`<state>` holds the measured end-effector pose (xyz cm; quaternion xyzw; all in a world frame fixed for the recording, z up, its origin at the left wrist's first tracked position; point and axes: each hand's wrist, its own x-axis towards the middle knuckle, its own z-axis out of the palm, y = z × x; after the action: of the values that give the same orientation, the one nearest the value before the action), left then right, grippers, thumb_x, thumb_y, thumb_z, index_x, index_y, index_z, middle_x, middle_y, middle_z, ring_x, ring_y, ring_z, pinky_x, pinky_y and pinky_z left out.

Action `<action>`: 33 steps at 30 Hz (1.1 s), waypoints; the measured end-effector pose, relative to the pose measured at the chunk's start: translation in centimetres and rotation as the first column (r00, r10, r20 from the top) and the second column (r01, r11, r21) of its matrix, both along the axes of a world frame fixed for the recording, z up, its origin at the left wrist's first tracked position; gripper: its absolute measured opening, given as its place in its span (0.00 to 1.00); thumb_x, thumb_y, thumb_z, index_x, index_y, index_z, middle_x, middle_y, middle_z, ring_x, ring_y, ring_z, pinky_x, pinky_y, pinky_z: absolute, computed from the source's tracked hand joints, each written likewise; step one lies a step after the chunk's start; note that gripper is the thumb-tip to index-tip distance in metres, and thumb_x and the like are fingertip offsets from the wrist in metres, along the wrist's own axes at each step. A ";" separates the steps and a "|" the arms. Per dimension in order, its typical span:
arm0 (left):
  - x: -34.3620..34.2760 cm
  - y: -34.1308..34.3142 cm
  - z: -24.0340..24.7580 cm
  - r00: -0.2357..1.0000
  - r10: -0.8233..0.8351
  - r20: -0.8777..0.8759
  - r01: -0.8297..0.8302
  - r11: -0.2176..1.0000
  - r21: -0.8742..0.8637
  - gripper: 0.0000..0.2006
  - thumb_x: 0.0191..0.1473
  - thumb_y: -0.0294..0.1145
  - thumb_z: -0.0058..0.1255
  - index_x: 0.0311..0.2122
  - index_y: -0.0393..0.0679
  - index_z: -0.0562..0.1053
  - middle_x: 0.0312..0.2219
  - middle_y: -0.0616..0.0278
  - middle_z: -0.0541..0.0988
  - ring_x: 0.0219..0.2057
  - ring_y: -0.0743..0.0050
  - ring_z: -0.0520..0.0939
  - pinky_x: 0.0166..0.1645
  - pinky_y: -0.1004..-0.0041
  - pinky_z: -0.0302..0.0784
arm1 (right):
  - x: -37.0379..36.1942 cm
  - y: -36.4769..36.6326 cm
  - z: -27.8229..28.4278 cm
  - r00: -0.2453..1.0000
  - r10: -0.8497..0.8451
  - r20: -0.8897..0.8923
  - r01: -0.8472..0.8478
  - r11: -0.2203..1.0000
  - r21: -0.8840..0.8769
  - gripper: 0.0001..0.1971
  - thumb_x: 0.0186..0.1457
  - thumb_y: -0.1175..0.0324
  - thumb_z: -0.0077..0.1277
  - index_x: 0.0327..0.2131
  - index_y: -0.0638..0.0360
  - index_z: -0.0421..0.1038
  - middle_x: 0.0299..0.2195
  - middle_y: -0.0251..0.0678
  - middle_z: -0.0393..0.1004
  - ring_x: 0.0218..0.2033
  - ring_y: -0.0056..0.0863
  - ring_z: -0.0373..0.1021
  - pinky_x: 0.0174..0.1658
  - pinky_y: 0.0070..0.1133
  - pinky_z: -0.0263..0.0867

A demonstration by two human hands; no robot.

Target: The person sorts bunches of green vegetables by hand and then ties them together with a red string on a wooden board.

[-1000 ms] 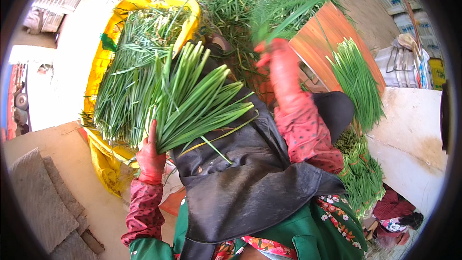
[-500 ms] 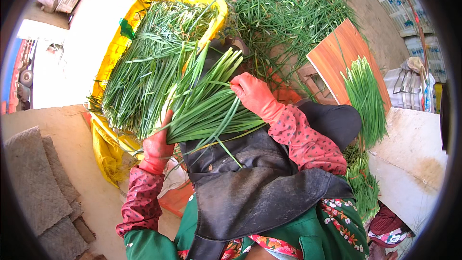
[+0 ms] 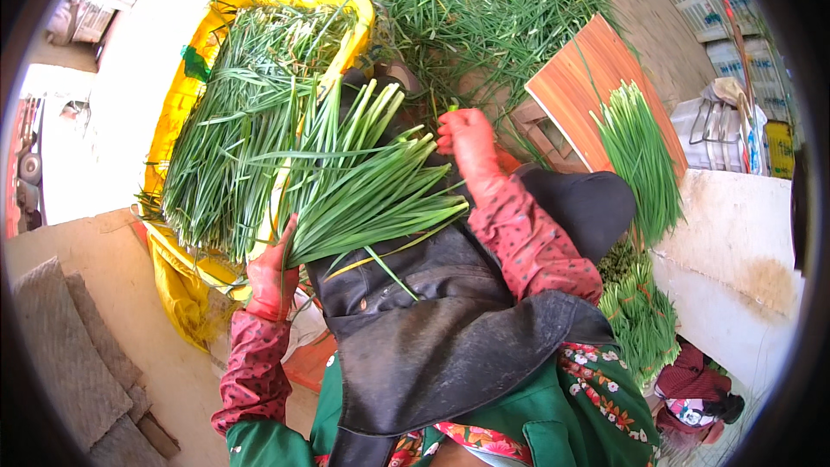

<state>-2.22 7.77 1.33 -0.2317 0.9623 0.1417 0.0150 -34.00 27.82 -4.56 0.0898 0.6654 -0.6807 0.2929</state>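
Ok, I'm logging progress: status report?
Left coral-gloved hand: gripping long-stemmed green leafy bunch. Right coral-gloved hand: curled beside it, grip unclear. Possible obstacle: yellow plastic crate close ahead of left hand.

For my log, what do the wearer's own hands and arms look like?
The left hand and right hand wear coral-red gloves. Next come pinkish-red lower sleeves with dark spots; a green upper sleeve shows on the left.
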 end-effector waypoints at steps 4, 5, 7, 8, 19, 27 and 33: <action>-0.6 0.6 0.9 0.998 0.044 0.036 -0.044 0.999 -0.003 0.31 0.46 0.24 0.50 0.57 0.63 0.66 0.36 0.56 0.79 0.28 0.61 0.82 0.31 0.70 0.75 | -3.5 5.8 -2.5 0.977 0.113 -0.183 -0.074 0.975 0.208 0.11 0.55 0.65 0.49 0.38 0.61 0.68 0.28 0.37 0.74 0.25 0.27 0.71 0.29 0.25 0.68; -0.5 0.7 1.2 0.999 0.034 0.037 -0.034 0.999 -0.006 0.31 0.46 0.24 0.50 0.57 0.63 0.66 0.35 0.55 0.79 0.27 0.60 0.81 0.30 0.69 0.75 | -3.3 6.2 -2.0 0.945 0.196 -0.260 -0.125 0.956 0.267 0.11 0.55 0.64 0.50 0.37 0.61 0.69 0.29 0.37 0.75 0.27 0.27 0.71 0.30 0.25 0.67; -0.4 0.7 1.5 0.999 0.015 0.035 -0.015 1.000 -0.013 0.31 0.45 0.24 0.50 0.57 0.63 0.67 0.33 0.53 0.79 0.25 0.59 0.81 0.29 0.68 0.74 | -2.6 5.9 0.6 0.846 0.350 -0.401 -0.202 0.908 0.367 0.14 0.53 0.57 0.52 0.33 0.59 0.74 0.29 0.36 0.77 0.28 0.30 0.72 0.35 0.25 0.66; -0.2 0.5 0.9 0.985 -0.069 -0.161 0.062 0.997 -0.047 0.36 0.43 0.27 0.54 0.60 0.65 0.62 0.17 0.55 0.73 0.17 0.57 0.76 0.22 0.63 0.68 | -2.0 4.6 2.9 0.806 0.457 -0.376 -0.273 0.851 0.449 0.15 0.53 0.55 0.52 0.31 0.59 0.74 0.28 0.37 0.77 0.28 0.32 0.73 0.34 0.25 0.66; -0.7 1.0 1.7 0.994 0.056 0.094 -0.054 0.998 -0.032 0.32 0.45 0.25 0.52 0.58 0.62 0.64 0.27 0.51 0.78 0.24 0.54 0.78 0.28 0.63 0.72 | 1.6 -1.8 2.6 0.759 0.605 -0.239 -0.478 0.768 0.427 0.17 0.46 0.56 0.56 0.37 0.55 0.73 0.28 0.38 0.76 0.31 0.34 0.73 0.35 0.28 0.67; -0.9 1.0 1.6 0.984 -0.005 -0.176 0.013 0.999 0.044 0.30 0.45 0.29 0.55 0.56 0.63 0.67 0.21 0.56 0.76 0.21 0.57 0.78 0.25 0.65 0.71 | -0.6 -2.1 3.1 0.156 0.650 -0.744 -0.406 0.729 0.552 0.10 0.46 0.65 0.55 0.34 0.54 0.74 0.32 0.34 0.74 0.34 0.35 0.72 0.38 0.26 0.68; -0.2 0.9 1.2 0.998 0.029 -0.048 -0.030 1.000 -0.005 0.32 0.43 0.26 0.55 0.56 0.63 0.67 0.26 0.54 0.78 0.24 0.55 0.79 0.27 0.64 0.72 | 1.5 -3.2 0.9 0.776 0.444 -0.448 -0.383 0.896 0.225 0.08 0.53 0.66 0.50 0.30 0.60 0.74 0.30 0.38 0.77 0.31 0.30 0.73 0.37 0.24 0.67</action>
<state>-2.47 8.66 2.58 -0.2425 0.9592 0.1447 -0.0108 -32.53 24.65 -3.68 -0.2157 0.7605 -0.5582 0.2519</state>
